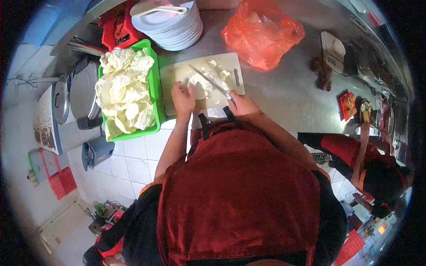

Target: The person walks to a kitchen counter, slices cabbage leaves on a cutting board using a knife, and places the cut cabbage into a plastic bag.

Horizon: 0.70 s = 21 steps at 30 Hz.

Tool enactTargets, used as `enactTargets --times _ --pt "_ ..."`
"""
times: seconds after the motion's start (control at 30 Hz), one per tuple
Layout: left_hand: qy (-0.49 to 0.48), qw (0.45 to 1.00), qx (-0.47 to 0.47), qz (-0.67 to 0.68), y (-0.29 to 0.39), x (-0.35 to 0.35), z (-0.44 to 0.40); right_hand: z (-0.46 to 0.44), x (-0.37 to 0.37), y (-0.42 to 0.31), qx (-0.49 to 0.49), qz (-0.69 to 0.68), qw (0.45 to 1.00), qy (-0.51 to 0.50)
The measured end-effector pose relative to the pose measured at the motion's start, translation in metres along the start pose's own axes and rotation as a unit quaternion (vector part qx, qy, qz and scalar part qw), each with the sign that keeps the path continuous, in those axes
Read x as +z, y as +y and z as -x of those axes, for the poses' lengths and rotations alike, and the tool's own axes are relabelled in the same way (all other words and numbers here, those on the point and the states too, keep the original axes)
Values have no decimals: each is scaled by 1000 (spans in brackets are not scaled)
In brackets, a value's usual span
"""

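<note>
A knife [211,83] with a green handle is in my right hand [242,105], its fingers wrapped round the handle. The blade points up and left over pale cabbage pieces [202,86] on a white cutting board [173,71]. My left hand [183,96] is at the left side of the pieces, thumb and fingers apart, with nothing seen in it. Left of the board, a green tray [155,95] holds a heap of pale cabbage leaves [128,91].
Behind the board are stacked white plates [173,29] with a ladle on top and an orange plastic bag [262,35]. A scale [333,51] stands farther right. Another person [350,150] works at the far right beside a red tray [347,106].
</note>
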<state>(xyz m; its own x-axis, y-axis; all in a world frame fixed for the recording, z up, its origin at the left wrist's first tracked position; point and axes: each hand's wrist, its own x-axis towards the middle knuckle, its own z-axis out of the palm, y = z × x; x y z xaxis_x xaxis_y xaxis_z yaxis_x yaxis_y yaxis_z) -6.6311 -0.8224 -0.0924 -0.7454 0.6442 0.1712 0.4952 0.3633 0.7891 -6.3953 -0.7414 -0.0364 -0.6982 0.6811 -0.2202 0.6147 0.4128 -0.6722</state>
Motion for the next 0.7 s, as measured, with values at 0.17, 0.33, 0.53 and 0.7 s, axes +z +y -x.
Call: enactTargets --times 0.17,0.33,0.53,0.7 --pt "-169 977 130 -19 11 -6 1 -5 -13 -12 30 45 998 -10" --pt "-167 974 152 1 13 7 11 -4 -5 -17 28 42 998 -49" --pt "-188 971 71 131 -14 11 20 -6 24 4 40 21 993 -106" --pt "-171 974 58 135 -5 12 20 -8 28 11 72 52 994 -70"
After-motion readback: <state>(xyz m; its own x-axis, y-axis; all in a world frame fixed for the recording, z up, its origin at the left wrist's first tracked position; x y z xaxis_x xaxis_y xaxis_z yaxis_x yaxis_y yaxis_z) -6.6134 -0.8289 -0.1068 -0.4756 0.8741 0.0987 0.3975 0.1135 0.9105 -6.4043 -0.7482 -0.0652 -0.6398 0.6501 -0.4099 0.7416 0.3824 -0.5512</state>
